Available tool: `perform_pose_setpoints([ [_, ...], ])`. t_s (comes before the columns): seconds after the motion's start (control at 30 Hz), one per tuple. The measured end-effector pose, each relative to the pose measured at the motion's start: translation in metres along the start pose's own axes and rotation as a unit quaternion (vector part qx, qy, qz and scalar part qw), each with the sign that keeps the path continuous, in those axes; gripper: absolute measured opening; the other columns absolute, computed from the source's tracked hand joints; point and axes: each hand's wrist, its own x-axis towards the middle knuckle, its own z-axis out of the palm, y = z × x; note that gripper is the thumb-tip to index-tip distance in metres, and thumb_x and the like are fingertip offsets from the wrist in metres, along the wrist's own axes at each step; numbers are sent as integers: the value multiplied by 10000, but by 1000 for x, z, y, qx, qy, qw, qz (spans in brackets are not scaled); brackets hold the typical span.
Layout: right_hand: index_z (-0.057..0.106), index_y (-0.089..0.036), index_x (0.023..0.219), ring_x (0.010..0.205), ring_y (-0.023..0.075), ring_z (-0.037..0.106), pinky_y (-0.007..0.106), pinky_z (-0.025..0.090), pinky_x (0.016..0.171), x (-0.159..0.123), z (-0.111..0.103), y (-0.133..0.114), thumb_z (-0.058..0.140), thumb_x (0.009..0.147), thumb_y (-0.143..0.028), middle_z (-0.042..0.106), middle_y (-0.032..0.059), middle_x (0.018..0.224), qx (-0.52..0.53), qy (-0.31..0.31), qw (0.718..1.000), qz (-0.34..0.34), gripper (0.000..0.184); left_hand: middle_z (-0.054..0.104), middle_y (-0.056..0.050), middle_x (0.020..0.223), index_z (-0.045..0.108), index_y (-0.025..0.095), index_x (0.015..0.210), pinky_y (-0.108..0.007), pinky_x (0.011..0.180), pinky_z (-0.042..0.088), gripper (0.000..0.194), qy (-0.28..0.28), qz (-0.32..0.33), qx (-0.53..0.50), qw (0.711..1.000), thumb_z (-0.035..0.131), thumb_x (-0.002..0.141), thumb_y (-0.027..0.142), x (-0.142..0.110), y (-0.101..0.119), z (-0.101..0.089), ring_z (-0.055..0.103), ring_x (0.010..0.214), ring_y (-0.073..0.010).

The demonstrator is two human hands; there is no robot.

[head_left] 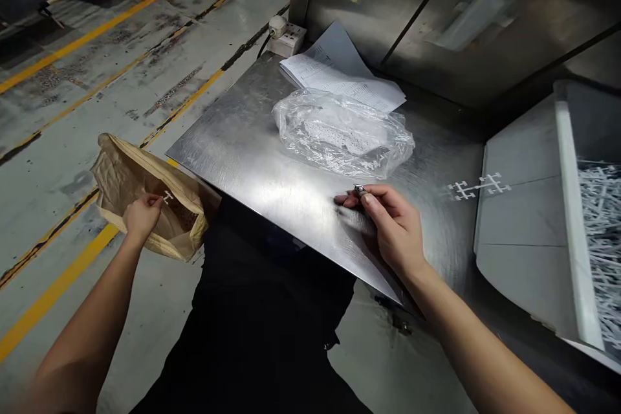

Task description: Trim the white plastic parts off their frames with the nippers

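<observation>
My left hand [140,217] is over the mouth of a brown paper sack [114,174], fingers pinched on a small white branched plastic sprue [167,196]. Above the metal table [233,162], my right hand [395,223] is closed around a small shiny metal tool [359,189]; most of it is hidden by the fingers, so its exact kind cannot be made out. A clear plastic bag [344,132] full of small white parts lies just beyond that hand. To its right, one whole white sprue with parts [479,187] rests on the tabletop.
At the right edge, a large white bin [526,207] holds many white sprues [601,239]. Printed papers [339,74] lie behind the plastic bag, near a power socket with a plug [286,37]. Metal cabinet panels [407,6] stand along the table's back. Yellow lines [63,272] mark the floor.
</observation>
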Motion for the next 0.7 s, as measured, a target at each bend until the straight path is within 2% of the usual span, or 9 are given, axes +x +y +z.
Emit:
perform_pose_setpoints([
  [0.13,766,-269,1077,1010,293,818,561,614,1068,-6,7,-5,780,1035,-488,809,40,918,38,29,999,0,224,500,21,513,737,184,815,-461,938,509,168,61,-15,-15,998,822,787,326,8,4,2,692,851,-316],
  [0.2,758,-269,1060,980,280,817,552,622,1063,-1,9,-5,793,1022,-495,793,30,902,58,55,997,-7,231,480,41,498,754,203,818,-449,923,517,159,81,-5,-43,996,844,769,323,6,9,0,654,787,-283],
  [0.27,751,-266,1040,952,267,818,530,634,1046,8,13,-4,819,999,-507,780,21,885,77,70,995,-10,254,557,43,550,777,222,869,-416,899,530,158,92,15,-87,992,833,799,352,-4,16,-3,642,773,-250],
  [0.37,748,-259,1029,939,262,820,509,647,1018,21,22,0,842,976,-522,783,20,873,93,61,994,-4,284,759,4,795,790,221,980,-367,840,571,254,71,60,-173,980,756,901,459,-37,30,-6,702,827,-222],
  [0.47,752,-247,1044,929,264,819,517,646,1018,26,33,3,829,991,-514,787,25,858,102,29,994,-6,283,798,-40,873,780,201,1010,-318,700,590,356,-20,93,-282,955,755,926,546,-97,56,2,716,748,-196],
  [0.53,749,-243,1051,922,259,816,518,646,1017,25,40,4,814,1005,-503,781,20,849,107,10,994,-10,272,771,-63,821,778,187,1038,-304,614,563,349,-212,43,-439,872,772,955,526,-144,83,18,692,673,-191],
  [0.6,742,-249,1060,923,253,812,511,650,1012,21,46,4,798,1018,-500,776,14,851,105,-5,994,-5,261,774,-90,826,781,175,1017,-300,586,563,355,-400,-50,-516,756,722,987,524,-188,117,44,707,664,-197],
  [0.67,739,-253,1068,920,247,808,497,650,1008,12,53,1,778,1033,-499,771,9,852,106,-16,994,6,251,814,-156,947,796,133,1034,-331,687,633,392,-527,-120,-531,653,654,990,495,-217,156,77,771,767,-222],
  [0.7,740,-253,1067,915,243,805,483,649,1001,5,58,-1,767,1042,-493,769,7,853,109,-24,994,14,242,823,-187,1016,795,117,1057,-366,771,666,420,-566,-130,-525,622,609,999,490,-226,174,93,799,844,-244],
])
